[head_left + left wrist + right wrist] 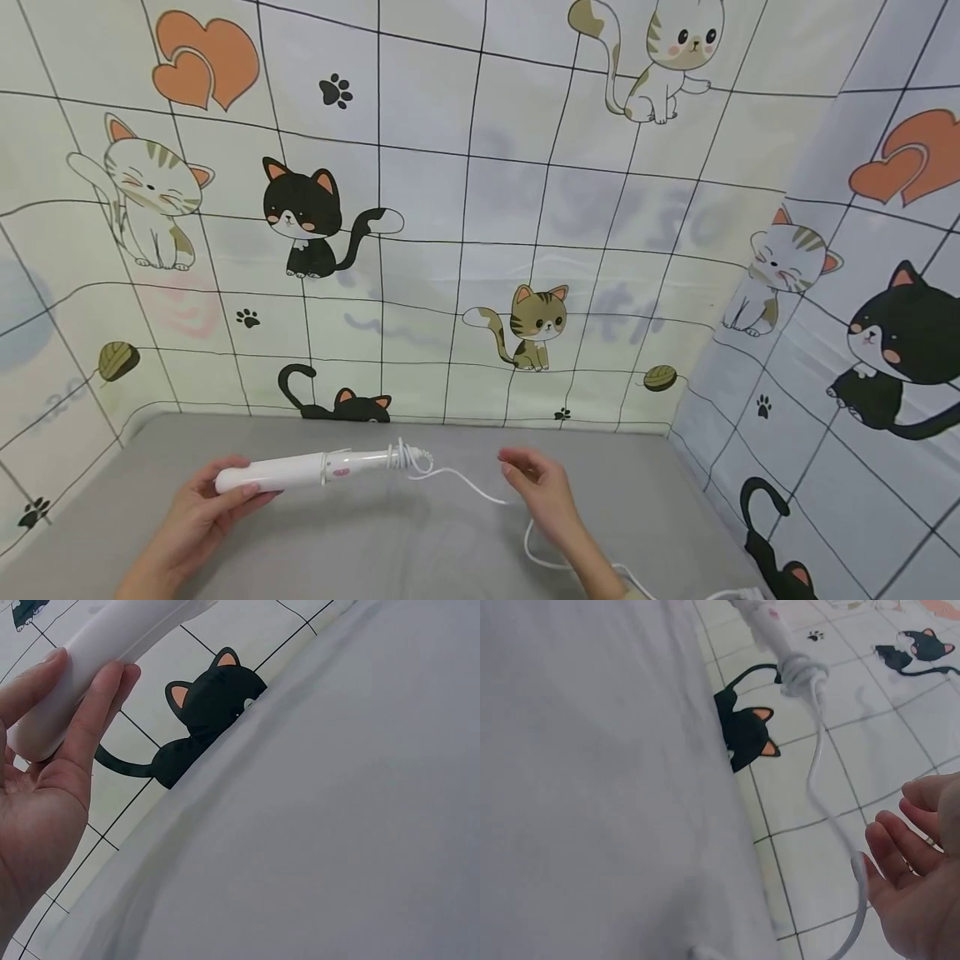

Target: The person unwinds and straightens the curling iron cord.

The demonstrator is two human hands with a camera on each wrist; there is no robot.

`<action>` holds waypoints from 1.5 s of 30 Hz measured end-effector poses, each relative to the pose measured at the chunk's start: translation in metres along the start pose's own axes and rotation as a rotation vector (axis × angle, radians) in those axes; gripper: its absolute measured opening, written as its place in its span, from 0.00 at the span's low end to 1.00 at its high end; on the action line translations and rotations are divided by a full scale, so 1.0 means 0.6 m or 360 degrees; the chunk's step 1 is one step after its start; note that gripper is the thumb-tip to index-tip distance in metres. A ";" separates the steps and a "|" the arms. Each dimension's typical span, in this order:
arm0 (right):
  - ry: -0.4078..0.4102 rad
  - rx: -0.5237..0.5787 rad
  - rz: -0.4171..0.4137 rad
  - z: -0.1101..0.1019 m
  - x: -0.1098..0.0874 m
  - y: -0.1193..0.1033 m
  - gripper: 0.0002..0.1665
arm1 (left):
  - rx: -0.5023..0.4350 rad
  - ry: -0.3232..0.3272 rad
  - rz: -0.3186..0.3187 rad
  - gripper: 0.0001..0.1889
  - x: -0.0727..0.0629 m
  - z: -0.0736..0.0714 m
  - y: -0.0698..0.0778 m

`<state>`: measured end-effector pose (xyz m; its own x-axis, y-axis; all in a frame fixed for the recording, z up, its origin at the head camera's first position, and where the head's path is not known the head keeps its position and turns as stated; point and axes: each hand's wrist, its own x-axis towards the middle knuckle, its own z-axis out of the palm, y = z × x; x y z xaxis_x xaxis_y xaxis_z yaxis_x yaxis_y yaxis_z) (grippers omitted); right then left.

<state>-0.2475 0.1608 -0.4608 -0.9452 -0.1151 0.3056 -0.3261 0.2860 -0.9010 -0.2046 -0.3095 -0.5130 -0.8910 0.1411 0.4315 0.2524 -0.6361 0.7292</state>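
My left hand (197, 518) grips the thick, smooth end of a white corded hair curling iron (288, 472), thumb on the near side and fingers behind. The iron lies nearly level over the grey surface, a small pink mark near its middle. Several turns of white cord (467, 482) wrap its thin right end. From there the cord runs down past my right hand (546, 496), whose fingers are loosely bent with nothing pinched between them. In the right wrist view the cord (814, 769) passes right at the little fingertip. The left wrist view shows only the iron's held part (105, 649).
A grey cloth-covered surface (360, 542) lies below both hands. White grid-patterned sheets (435, 200) with cartoon cats stand behind and at both sides. At the bottom right, a white cord end (742, 594) reaches the frame edge.
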 end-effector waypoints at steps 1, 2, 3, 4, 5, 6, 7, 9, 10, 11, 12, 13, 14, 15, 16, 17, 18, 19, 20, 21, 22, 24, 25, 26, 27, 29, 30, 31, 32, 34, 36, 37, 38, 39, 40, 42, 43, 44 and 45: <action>-0.0021 0.0003 -0.0022 0.003 0.002 -0.006 0.13 | -0.0011 -0.0008 0.0004 0.27 0.000 0.000 0.000; -0.0046 0.0017 -0.0052 0.006 0.003 -0.011 0.13 | -0.0023 -0.0020 0.0012 0.27 0.001 0.000 0.001; -0.0072 0.0023 -0.0076 0.010 0.004 -0.016 0.14 | -0.0032 -0.0029 0.0020 0.27 0.001 0.001 0.001; -0.0099 0.0031 -0.0093 0.014 0.005 -0.019 0.14 | -0.0038 -0.0036 0.0022 0.28 0.001 0.001 0.002; -0.0131 0.0038 -0.0113 0.019 0.006 -0.021 0.15 | -0.0042 -0.0041 0.0024 0.28 0.001 0.001 0.002; -0.0163 0.0044 -0.0125 0.025 0.007 -0.023 0.16 | -0.0040 -0.0043 0.0025 0.28 0.001 0.001 0.002; -0.0194 0.0047 -0.0133 0.030 0.007 -0.023 0.17 | -0.0039 -0.0040 0.0025 0.28 0.001 0.001 0.002; -0.0255 0.0038 -0.0128 0.042 0.007 -0.023 0.19 | -0.0036 -0.0030 0.0017 0.28 0.001 0.002 0.003; -0.0282 0.0038 -0.0124 0.047 0.008 -0.022 0.21 | -0.0034 -0.0024 0.0009 0.27 0.001 0.003 0.003; -0.0302 0.0037 -0.0119 0.052 0.008 -0.021 0.21 | -0.0031 -0.0014 0.0005 0.27 0.001 0.004 0.003; -0.0315 0.0039 -0.0115 0.057 0.008 -0.020 0.22 | -0.0027 -0.0007 0.0002 0.27 0.001 0.004 0.003; -0.0324 0.0042 -0.0111 0.061 0.008 -0.019 0.22 | -0.0028 -0.0001 -0.0001 0.27 0.001 0.005 0.004; -0.0333 0.0046 -0.0111 0.065 0.008 -0.019 0.23 | -0.0027 0.0000 0.0001 0.27 0.001 0.005 0.004; -0.0344 0.0063 -0.0114 0.068 0.009 -0.018 0.23 | -0.0026 -0.0002 0.0004 0.27 0.001 0.005 0.004; -0.0356 0.0080 -0.0124 0.071 0.009 -0.019 0.23 | -0.0027 -0.0007 0.0008 0.28 0.001 0.004 0.004; -0.0370 0.0083 -0.0125 0.073 0.009 -0.018 0.23 | -0.0028 -0.0013 0.0017 0.28 0.001 0.004 0.004; -0.0389 0.0091 -0.0135 0.075 0.010 -0.018 0.23 | -0.0034 -0.0023 0.0025 0.29 0.000 0.003 0.004; -0.0413 0.0095 -0.0142 0.077 0.010 -0.018 0.22 | -0.0040 -0.0029 0.0032 0.29 0.000 0.003 0.005; -0.0438 0.0089 -0.0145 0.079 0.011 -0.018 0.21 | -0.0043 -0.0035 0.0038 0.29 0.000 0.002 0.005; -0.0462 0.0083 -0.0149 0.080 0.011 -0.017 0.20 | -0.0043 -0.0038 0.0041 0.29 -0.001 0.002 0.005; -0.0488 0.0066 -0.0149 0.081 0.011 -0.017 0.18 | -0.0043 -0.0041 0.0041 0.29 -0.001 0.001 0.005; -0.0546 0.0044 -0.0123 0.082 0.009 -0.014 0.14 | -0.0008 -0.0051 0.0027 0.28 -0.002 0.001 0.006; -0.0573 0.0031 -0.0109 0.082 0.007 -0.013 0.12 | 0.0015 -0.0057 0.0013 0.28 -0.003 0.001 0.006; -0.0599 0.0021 -0.0089 0.081 0.005 -0.011 0.11 | 0.0033 -0.0069 -0.0006 0.29 -0.003 0.001 0.006; -0.0623 0.0014 -0.0071 0.079 0.003 -0.008 0.09 | 0.0047 -0.0083 -0.0030 0.29 -0.004 0.002 0.006; -0.0663 0.0021 -0.0040 0.076 -0.001 -0.003 0.08 | 0.0072 -0.0101 -0.0078 0.29 -0.005 0.002 0.007; -0.0670 0.0019 -0.0035 0.075 -0.003 -0.001 0.08 | 0.0074 -0.0101 -0.0099 0.29 -0.006 0.002 0.007; -0.0672 0.0015 -0.0040 0.073 -0.004 0.002 0.08 | 0.0076 -0.0099 -0.0112 0.29 -0.006 0.003 0.007; -0.0673 0.0017 -0.0034 0.071 -0.004 0.004 0.08 | 0.0073 -0.0096 -0.0125 0.29 -0.007 0.003 0.008; -0.0655 0.0013 -0.0029 0.068 -0.004 0.007 0.08 | 0.0077 -0.0073 -0.0135 0.28 -0.007 0.003 0.009; -0.0626 0.0005 -0.0017 0.065 -0.004 0.010 0.08 | 0.0084 -0.0048 -0.0123 0.28 -0.008 0.003 0.009; -0.0610 0.0010 -0.0009 0.063 -0.004 0.011 0.08 | 0.0084 -0.0039 -0.0112 0.27 -0.009 0.003 0.010; -0.0592 0.0022 0.0009 0.062 -0.003 0.012 0.08 | 0.0073 -0.0034 -0.0100 0.27 -0.009 0.002 0.010; -0.0568 0.0032 0.0020 0.061 -0.003 0.013 0.08 | 0.0063 -0.0025 -0.0082 0.27 -0.009 0.002 0.010; -0.0543 0.0048 0.0030 0.060 -0.003 0.013 0.08 | 0.0051 -0.0021 -0.0063 0.28 -0.010 0.001 0.010; -0.0489 0.0067 0.0036 0.058 -0.001 0.013 0.08 | 0.0022 -0.0019 -0.0027 0.28 -0.010 0.000 0.010; -0.0463 0.0074 0.0040 0.058 0.000 0.014 0.09 | 0.0007 -0.0018 -0.0013 0.28 -0.011 -0.001 0.010; -0.0438 0.0079 0.0040 0.058 0.002 0.014 0.09 | -0.0005 -0.0018 -0.0003 0.28 -0.011 -0.002 0.011; -0.0420 0.0072 0.0035 0.058 0.004 0.015 0.09 | -0.0007 -0.0014 0.0006 0.28 -0.012 -0.002 0.011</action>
<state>-0.2520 0.1302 -0.4789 -0.9133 -0.3549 0.2001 -0.2986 0.2491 -0.9213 -0.1972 -0.3158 -0.5120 -0.8868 0.1452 0.4388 0.2540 -0.6401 0.7251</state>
